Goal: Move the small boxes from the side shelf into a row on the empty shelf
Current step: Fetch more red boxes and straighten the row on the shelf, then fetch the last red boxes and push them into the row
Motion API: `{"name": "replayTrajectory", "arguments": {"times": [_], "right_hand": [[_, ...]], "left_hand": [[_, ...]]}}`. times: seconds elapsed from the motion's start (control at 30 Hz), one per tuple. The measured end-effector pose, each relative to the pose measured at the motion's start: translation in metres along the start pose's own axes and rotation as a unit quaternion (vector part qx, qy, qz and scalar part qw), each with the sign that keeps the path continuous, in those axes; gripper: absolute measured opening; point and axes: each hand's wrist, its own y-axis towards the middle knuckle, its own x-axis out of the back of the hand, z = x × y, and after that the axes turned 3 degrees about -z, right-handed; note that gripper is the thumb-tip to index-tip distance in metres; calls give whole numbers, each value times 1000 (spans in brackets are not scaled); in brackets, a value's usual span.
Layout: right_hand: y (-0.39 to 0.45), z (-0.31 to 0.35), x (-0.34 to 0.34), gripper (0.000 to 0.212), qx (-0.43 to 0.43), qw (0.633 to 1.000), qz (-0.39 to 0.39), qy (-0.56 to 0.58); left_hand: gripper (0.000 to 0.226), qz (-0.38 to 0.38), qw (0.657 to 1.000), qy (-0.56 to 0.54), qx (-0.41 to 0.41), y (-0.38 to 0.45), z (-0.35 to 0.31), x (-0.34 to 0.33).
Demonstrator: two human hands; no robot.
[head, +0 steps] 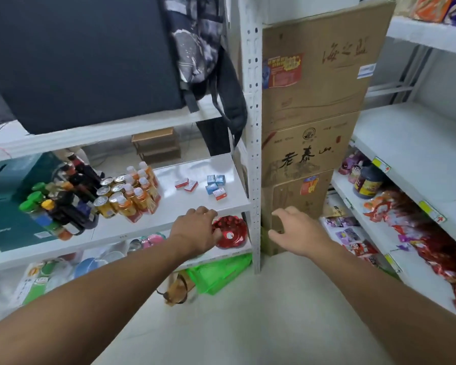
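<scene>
Boxes [212, 186] lie on shelf [169, 212] beyond L hand [195, 231]; both hands empty, R hand [295, 233] fingers loosely spread.

You have a single view, worn on the head, so no second camera shares any part of the scene. It looks forward and down from standing height, slightly left of the corner where a white upright post [254, 133] meets a stack of cardboard cartons [313, 122]. The wide lens bends straight edges toward the borders. Your forearms enter from the bottom corners and run up to mid-frame, close to the lens. The side shelf [169, 206] sits at middle distance on your left, and a second shelving unit [406, 143] runs off the right edge.
</scene>
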Motion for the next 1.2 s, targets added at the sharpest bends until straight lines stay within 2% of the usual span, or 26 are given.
{"name": "replayTrajectory", "arguments": {"times": [0.17,0.37,0.57,0.93,1.2], "right_hand": [[11,72,-19,65,15,999,31,-30],[25,150,-49,53,25,997,46,-50],[42,198,-73,63,21,996,64,-58],[127,207,-86,58,46,994,82,-50],[228,190,-90,64,110,988,103,-26]], "left_hand": [[67,-5,999,-27,24,-18,73,-7],[63,7,998,-59,34,-26,149,-22],[62,11,996,-88,31,-26,198,-47],[61,16,996,-81,47,31,220,-52],[60,20,994,-70,85,102,211,-31]]}}
